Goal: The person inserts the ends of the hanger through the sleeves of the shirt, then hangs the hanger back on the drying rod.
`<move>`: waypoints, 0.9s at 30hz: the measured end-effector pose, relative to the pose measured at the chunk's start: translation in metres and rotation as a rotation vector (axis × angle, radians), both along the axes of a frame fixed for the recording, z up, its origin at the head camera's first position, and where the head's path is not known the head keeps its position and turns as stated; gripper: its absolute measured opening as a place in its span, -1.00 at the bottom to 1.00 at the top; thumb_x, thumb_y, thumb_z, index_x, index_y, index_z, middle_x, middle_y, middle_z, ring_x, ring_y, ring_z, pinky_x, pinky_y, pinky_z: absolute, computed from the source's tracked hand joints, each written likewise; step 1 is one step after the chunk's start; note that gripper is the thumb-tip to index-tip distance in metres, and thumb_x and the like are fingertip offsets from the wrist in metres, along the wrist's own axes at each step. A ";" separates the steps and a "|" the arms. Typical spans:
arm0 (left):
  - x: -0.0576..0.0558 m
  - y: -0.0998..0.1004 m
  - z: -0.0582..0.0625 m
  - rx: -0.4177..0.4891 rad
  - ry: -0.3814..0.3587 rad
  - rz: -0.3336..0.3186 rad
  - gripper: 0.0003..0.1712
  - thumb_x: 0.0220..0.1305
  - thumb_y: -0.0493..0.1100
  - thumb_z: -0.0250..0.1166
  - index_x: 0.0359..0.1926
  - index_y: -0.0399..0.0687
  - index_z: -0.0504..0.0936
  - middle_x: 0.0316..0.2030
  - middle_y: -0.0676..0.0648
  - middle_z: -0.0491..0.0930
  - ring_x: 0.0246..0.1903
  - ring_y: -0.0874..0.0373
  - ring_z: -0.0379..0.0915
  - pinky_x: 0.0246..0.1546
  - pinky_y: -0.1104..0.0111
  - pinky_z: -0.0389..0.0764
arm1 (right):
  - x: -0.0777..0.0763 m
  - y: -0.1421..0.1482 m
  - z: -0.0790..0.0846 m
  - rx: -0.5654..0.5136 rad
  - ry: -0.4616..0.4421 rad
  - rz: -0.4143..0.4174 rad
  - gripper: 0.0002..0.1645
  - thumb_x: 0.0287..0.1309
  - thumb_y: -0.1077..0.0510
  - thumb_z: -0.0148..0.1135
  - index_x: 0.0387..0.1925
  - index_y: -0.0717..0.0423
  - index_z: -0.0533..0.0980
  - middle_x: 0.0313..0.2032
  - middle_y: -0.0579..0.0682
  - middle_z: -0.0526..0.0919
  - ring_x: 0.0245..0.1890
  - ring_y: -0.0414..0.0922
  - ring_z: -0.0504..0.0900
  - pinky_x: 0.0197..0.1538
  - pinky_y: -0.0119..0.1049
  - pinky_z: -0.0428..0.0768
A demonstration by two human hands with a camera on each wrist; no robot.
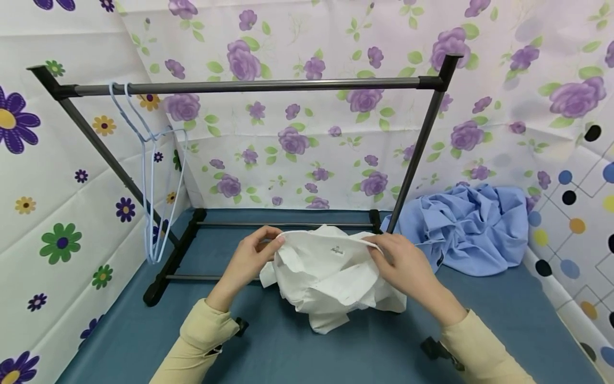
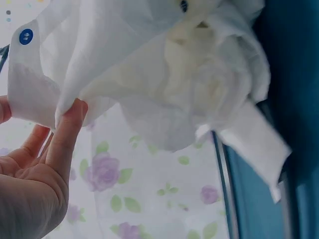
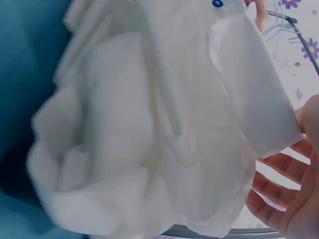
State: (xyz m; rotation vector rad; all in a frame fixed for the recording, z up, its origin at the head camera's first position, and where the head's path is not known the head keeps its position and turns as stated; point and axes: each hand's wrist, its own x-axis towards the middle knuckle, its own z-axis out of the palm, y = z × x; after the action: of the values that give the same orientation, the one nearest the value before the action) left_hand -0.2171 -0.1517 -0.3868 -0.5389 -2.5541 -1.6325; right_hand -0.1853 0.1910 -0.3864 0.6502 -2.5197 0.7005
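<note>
A white shirt [image 1: 331,272] hangs bunched between the two hands, its printed neck label facing the head camera. The left hand [image 1: 253,257] pinches one end of the collar between thumb and fingers. At the opposite end of the collar, the right hand [image 1: 405,265] grips the edge the same way. A dark blue button [image 2: 26,36] shows on the shirt near the left thumb in the left wrist view. Seen from the right wrist, the folded-down collar [image 3: 256,94] runs to the right fingers, and loose folds of fabric droop below.
Behind the shirt stands a dark metal clothes rack [image 1: 249,86]. Light blue hangers [image 1: 152,197] hang at its left end. A crumpled blue garment [image 1: 472,229] lies at the right on the blue-covered table [image 1: 384,357]. Flowered sheets [image 1: 297,42] line the back and sides.
</note>
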 end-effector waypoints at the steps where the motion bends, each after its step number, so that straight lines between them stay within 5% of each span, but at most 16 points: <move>1: 0.001 -0.002 0.003 0.009 0.008 0.000 -0.55 0.46 0.14 0.22 0.17 -0.03 0.59 0.10 -0.17 0.58 -0.01 -0.07 0.65 -0.08 0.11 0.67 | -0.001 -0.001 0.005 -0.009 0.018 0.000 -0.69 0.39 0.12 0.21 0.10 -0.08 0.66 -0.02 -0.05 0.71 -0.07 -0.02 0.62 -0.17 0.01 0.60; 7: 0.005 -0.009 0.023 0.045 0.079 0.009 -0.61 0.47 0.09 0.23 0.15 -0.02 0.60 0.12 -0.13 0.57 -0.05 0.00 0.68 -0.05 0.07 0.66 | -0.008 -0.007 0.034 -0.082 0.115 0.047 -0.68 0.41 0.17 0.21 0.13 -0.07 0.64 -0.08 -0.07 0.71 -0.12 -0.03 0.60 -0.23 -0.06 0.53; 13: 0.007 -0.007 0.042 0.089 0.178 0.025 -0.64 0.49 0.03 0.22 0.15 -0.02 0.59 0.15 -0.08 0.58 -0.01 0.06 0.66 -0.15 0.22 0.60 | -0.015 -0.010 0.058 -0.148 0.190 0.066 -0.69 0.41 0.23 0.18 0.11 -0.03 0.65 -0.15 -0.07 0.67 -0.45 -0.18 0.43 -0.45 -0.24 0.39; 21: 0.004 -0.001 0.058 0.182 0.292 0.031 -0.69 0.48 -0.05 0.22 0.13 -0.06 0.61 0.14 -0.06 0.60 0.10 0.11 0.60 -0.32 0.37 0.50 | -0.021 -0.013 0.083 -0.183 0.289 0.090 -0.68 0.39 0.25 0.21 0.10 -0.01 0.66 -0.16 -0.02 0.65 -0.46 -0.19 0.36 -0.42 -0.27 0.34; 27: 0.008 0.004 0.066 0.157 0.342 0.022 -0.69 0.47 -0.27 0.16 0.18 -0.09 0.59 0.24 -0.05 0.54 0.26 0.13 0.46 -0.16 0.36 0.55 | -0.020 -0.015 0.094 -0.207 0.327 0.094 -0.69 0.38 0.28 0.21 0.08 0.01 0.66 -0.17 -0.05 0.65 -0.56 -0.22 0.24 -0.45 -0.34 0.26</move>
State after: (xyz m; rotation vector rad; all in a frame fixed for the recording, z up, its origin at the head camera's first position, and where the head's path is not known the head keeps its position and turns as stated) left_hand -0.2094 -0.1476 -0.3204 -0.7031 -2.1618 -1.5588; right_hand -0.2053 0.1760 -0.2927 0.7459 -2.0978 0.8032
